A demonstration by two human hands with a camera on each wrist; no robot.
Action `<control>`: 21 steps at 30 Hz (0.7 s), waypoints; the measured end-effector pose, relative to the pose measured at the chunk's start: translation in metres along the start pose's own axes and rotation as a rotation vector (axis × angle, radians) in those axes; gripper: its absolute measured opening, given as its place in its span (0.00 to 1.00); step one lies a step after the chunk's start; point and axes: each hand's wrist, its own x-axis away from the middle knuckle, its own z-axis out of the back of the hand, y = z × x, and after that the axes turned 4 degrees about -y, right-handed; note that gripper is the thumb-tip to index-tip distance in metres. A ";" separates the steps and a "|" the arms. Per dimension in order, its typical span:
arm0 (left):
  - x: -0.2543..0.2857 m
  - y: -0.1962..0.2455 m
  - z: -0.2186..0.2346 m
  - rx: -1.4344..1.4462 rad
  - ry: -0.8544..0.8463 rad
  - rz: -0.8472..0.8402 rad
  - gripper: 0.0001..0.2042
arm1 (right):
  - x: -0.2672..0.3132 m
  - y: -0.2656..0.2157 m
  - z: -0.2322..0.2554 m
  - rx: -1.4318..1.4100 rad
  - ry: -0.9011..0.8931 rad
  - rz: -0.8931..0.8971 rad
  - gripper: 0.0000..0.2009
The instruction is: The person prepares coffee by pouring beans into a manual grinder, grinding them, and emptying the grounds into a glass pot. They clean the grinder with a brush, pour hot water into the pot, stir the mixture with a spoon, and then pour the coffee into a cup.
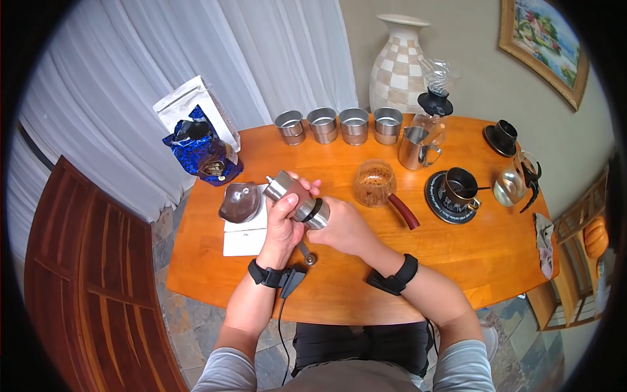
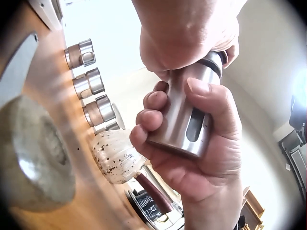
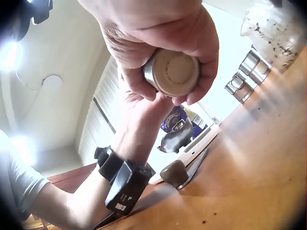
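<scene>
Near the centre of the frame, I grip the steel grinder [image 1: 283, 185] at a tilt, the fingers and thumb of my left hand [image 1: 286, 219] curled round its body and my right hand [image 1: 343, 228] closed round its lower-right end. Just below my hands, the crank [image 1: 309, 258] lies on the wooden table [image 1: 339, 297]; the dark bowl [image 1: 240, 202] sits left of them, and the speckled glass pot [image 1: 375, 183] stands to their right.

Black-ringed silver grinder [image 1: 281, 185] in the left hand [image 1: 283, 219]; beyond it, 4 silver cups [image 1: 323, 132] and a checked vase [image 1: 396, 72] — white and beige; left, a mottled blue bag [image 1: 194, 155]; below, orange-brown desk [image 1: 457, 261].
</scene>
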 end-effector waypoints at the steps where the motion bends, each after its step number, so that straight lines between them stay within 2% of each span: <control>1: 0.001 -0.001 0.000 0.024 0.011 0.009 0.21 | 0.000 0.002 0.001 -0.003 -0.003 -0.010 0.20; 8: 0.003 0.000 -0.004 0.166 0.058 0.039 0.21 | 0.001 -0.002 0.003 -0.087 -0.048 0.000 0.23; 17: 0.000 0.004 -0.002 0.190 0.121 0.011 0.21 | -0.002 0.007 0.009 -0.110 -0.199 -0.108 0.27; 21: 0.000 0.006 -0.002 0.164 0.130 -0.022 0.21 | -0.003 0.012 0.010 -0.280 -0.270 -0.102 0.27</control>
